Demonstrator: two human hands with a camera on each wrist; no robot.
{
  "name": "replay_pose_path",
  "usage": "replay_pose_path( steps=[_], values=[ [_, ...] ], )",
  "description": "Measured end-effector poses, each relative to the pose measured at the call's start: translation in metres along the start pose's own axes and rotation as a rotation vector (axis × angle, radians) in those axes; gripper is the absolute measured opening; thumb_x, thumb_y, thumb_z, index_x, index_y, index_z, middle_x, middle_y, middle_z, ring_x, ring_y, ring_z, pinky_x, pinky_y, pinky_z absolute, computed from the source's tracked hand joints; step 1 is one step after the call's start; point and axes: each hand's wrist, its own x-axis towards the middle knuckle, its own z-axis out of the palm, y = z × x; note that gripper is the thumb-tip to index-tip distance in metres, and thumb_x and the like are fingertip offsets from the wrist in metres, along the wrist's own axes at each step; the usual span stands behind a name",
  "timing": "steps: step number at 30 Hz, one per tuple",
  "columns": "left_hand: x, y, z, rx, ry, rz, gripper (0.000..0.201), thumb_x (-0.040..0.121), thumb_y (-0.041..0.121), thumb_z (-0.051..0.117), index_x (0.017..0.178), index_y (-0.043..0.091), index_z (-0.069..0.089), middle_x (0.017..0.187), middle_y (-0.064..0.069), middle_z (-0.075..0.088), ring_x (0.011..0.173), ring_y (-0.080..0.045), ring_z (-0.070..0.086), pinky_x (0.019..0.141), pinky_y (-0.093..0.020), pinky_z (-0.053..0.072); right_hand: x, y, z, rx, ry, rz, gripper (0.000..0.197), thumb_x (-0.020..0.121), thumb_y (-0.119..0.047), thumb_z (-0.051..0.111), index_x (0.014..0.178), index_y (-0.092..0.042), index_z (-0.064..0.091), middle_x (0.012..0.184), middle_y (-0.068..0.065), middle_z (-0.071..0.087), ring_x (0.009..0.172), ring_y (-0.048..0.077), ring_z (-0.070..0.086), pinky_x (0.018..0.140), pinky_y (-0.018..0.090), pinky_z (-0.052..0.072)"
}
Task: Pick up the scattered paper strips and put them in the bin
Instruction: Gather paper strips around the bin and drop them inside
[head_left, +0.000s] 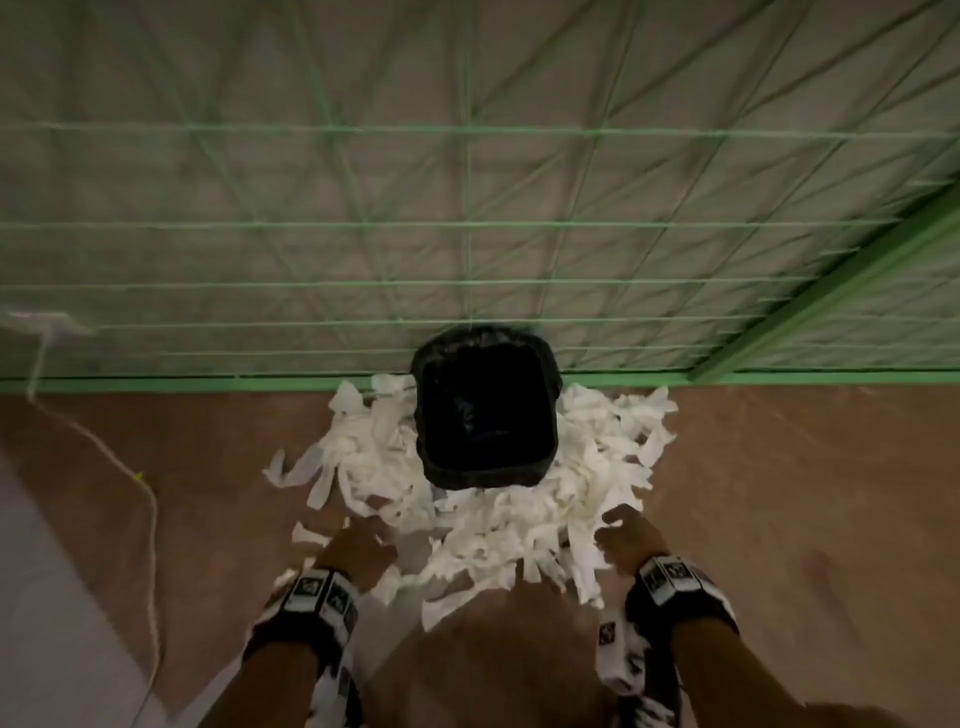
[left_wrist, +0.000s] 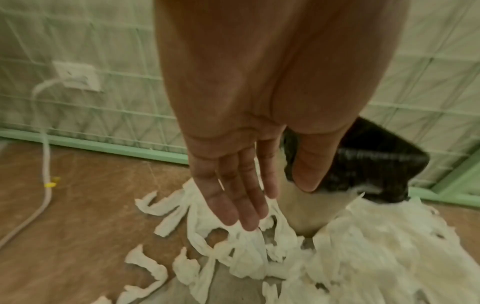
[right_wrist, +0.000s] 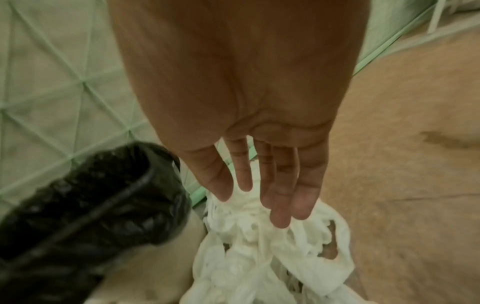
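Progress near zero: paper strips (head_left: 483, 525) lie heaped on the floor around the bin (head_left: 485, 410), whose interior reads dark, contents unclear.
Your left hand (head_left: 358, 551) and right hand (head_left: 626, 540) flank the pile's near edge, fingers straight and spread, holding nothing; whether they touch paper is unclear. Brown floor (head_left: 779, 493), bin against a green-gridded wall (head_left: 467, 208); white cable (head_left: 150, 519) runs from a wall socket (left_wrist: 78, 76) at your left.

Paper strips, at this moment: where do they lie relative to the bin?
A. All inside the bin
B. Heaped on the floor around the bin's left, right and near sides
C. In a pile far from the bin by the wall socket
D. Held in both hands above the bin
B: the white paper strips spread over the floor around the black-lined bin, and both the left hand and the right hand are open, holding nothing.
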Motion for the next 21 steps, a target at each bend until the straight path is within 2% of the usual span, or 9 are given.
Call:
replay_pose_path(
  steps=[2,3,4,6,7,10,15,19,21],
  values=[
    [0.041,-0.004,0.028,0.046,-0.028,0.016,0.006,0.090,0.023,0.055,0.087,0.026,0.050,0.129,-0.012,0.056,0.108,-0.028,0.055,0.089,-0.033,0.046,0.036,0.001,0.031,-0.088,0.018,-0.042,0.047,0.083,-0.017,0.062,0.128,-0.016,0.048,0.117,0.016,0.057,0.084,0.025,0.052,0.077,0.035,0.046],
    [0.064,-0.004,0.042,0.071,-0.031,0.034,0.004,0.090,0.023,0.054,0.094,0.021,0.054,0.129,-0.013,0.056,0.112,-0.029,0.055,0.090,-0.034,0.046,0.051,-0.002,0.044,-0.151,0.040,-0.056,0.058,0.083,-0.017,0.061,0.136,-0.021,0.038,0.132,0.019,0.047,0.085,0.029,0.055,0.079,0.037,0.047],
    [0.086,-0.003,0.054,0.073,-0.011,0.044,0.018,0.090,0.023,0.055,0.106,0.016,0.056,0.128,-0.014,0.055,0.114,-0.030,0.054,0.092,-0.034,0.045,0.065,-0.007,0.057,-0.190,0.120,-0.069,0.068,0.082,-0.016,0.059,0.142,-0.027,0.028,0.144,0.020,0.031,0.088,0.033,0.058,0.082,0.040,0.047],
    [0.120,-0.004,0.085,0.093,-0.018,0.065,0.038,0.091,0.027,0.055,0.125,0.011,0.050,0.132,-0.014,0.053,0.118,-0.031,0.053,0.095,-0.035,0.044,0.089,0.002,0.086,-0.245,0.312,-0.090,0.080,0.083,-0.017,0.058,0.146,-0.037,0.013,0.154,0.017,0.004,0.104,0.040,0.057,0.086,0.046,0.049],
    [0.138,-0.005,0.098,0.092,-0.005,0.091,0.045,0.091,0.030,0.055,0.131,0.012,0.046,0.135,-0.014,0.051,0.120,-0.031,0.052,0.096,-0.035,0.044,0.104,0.005,0.097,-0.244,0.407,-0.120,0.080,0.084,-0.020,0.057,0.146,-0.039,0.011,0.154,0.016,0.001,0.112,0.042,0.052,0.083,0.046,0.050],
    [0.172,-0.001,0.132,0.056,0.015,0.194,0.054,0.090,0.038,0.056,0.138,0.019,0.037,0.139,-0.013,0.045,0.122,-0.031,0.051,0.098,-0.037,0.045,0.141,0.007,0.118,-0.278,0.511,-0.194,0.065,0.089,-0.032,0.051,0.144,-0.041,0.018,0.149,0.017,0.012,0.121,0.044,0.041,0.084,0.047,0.048],
    [0.197,0.012,0.169,0.075,0.045,0.322,0.066,0.082,0.061,0.053,0.138,0.031,0.035,0.131,-0.008,0.043,0.119,-0.033,0.050,0.099,-0.041,0.044,0.171,0.003,0.122,-0.385,0.605,-0.316,0.033,0.092,-0.029,0.042,0.122,-0.022,0.055,0.120,0.016,0.044,0.110,0.040,0.048,0.087,0.047,0.046],
    [0.199,0.026,0.182,0.122,0.173,0.432,0.040,0.092,0.040,0.048,0.123,0.016,0.057,0.124,-0.016,0.048,0.117,-0.034,0.051,0.100,-0.039,0.043,0.155,-0.008,0.109,-0.322,0.718,-0.347,0.029,0.088,-0.029,0.049,0.109,-0.021,0.067,0.115,0.013,0.050,0.110,0.037,0.048,0.092,0.047,0.040],
    [0.195,0.031,0.179,0.009,0.281,0.432,0.033,0.094,0.030,0.046,0.108,0.003,0.060,0.114,-0.019,0.054,0.108,-0.034,0.055,0.090,-0.035,0.044,0.145,-0.012,0.094,-0.223,0.764,-0.346,0.029,0.082,-0.026,0.055,0.105,-0.019,0.071,0.118,0.012,0.051,0.113,0.036,0.045,0.095,0.046,0.037]
  ],
)
